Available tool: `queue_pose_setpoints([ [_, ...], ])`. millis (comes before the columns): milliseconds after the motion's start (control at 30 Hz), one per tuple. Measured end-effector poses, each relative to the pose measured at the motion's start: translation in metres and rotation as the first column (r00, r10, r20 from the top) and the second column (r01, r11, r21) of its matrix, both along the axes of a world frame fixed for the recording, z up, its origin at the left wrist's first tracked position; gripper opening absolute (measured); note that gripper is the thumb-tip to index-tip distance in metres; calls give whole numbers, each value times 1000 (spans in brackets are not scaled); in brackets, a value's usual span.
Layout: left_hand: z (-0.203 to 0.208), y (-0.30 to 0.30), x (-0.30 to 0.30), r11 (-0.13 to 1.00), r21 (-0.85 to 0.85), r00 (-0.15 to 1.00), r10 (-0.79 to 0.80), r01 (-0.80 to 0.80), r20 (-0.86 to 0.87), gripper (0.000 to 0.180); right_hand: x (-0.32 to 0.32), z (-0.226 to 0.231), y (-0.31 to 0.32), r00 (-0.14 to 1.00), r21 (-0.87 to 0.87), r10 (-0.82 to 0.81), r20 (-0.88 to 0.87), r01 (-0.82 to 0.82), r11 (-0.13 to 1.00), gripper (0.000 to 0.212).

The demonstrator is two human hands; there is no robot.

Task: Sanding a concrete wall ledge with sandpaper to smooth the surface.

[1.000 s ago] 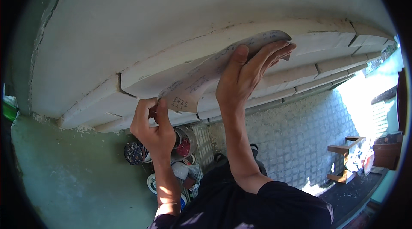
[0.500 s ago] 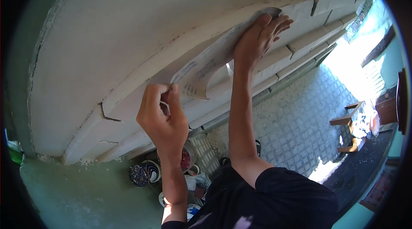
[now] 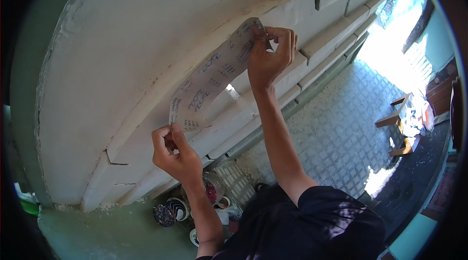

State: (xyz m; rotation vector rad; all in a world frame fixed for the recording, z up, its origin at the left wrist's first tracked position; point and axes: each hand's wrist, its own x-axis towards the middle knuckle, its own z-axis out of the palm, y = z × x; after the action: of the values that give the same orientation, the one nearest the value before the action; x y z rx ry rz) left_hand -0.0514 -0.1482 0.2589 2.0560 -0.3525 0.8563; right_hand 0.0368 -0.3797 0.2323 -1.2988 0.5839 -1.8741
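A long strip of sandpaper (image 3: 207, 82) stretches between my two hands, its printed grey backing facing me and its lower edge curling outward. My left hand (image 3: 180, 155) pinches the near-left end between thumb and fingers. At the upper right end, my right hand (image 3: 274, 57) grips the strip between thumb and curled fingers. Behind the strip runs a pale, stepped wall moulding (image 3: 146, 89) with grooves cut across it. The sandpaper's rough face is turned away from me, and I cannot tell whether it touches the moulding.
Below left, several pots and tubs (image 3: 178, 209) stand close to the wall. A small wooden stool (image 3: 402, 121) with things on it stands at the right on the patterned tile floor (image 3: 326, 128). Bright sunlight falls at the far right. Dust lies along the wall's foot.
My right hand, which lay flat over the strip with fingers extended, now pinches its end. The strip shows more of its backing, and the right hand sits further left in view.
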Motion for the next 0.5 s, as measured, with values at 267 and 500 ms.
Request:
queue_pose_setpoints([
  [267,14,-83,2,946,129,954,-301,297,10,22,-8,2,-87,995,169,-60,-85,73,983,28],
  [500,31,-72,-5,990,132,999,-40,41,-8,21,-17,12,-87,977,83,71,-200,-55,995,25],
])
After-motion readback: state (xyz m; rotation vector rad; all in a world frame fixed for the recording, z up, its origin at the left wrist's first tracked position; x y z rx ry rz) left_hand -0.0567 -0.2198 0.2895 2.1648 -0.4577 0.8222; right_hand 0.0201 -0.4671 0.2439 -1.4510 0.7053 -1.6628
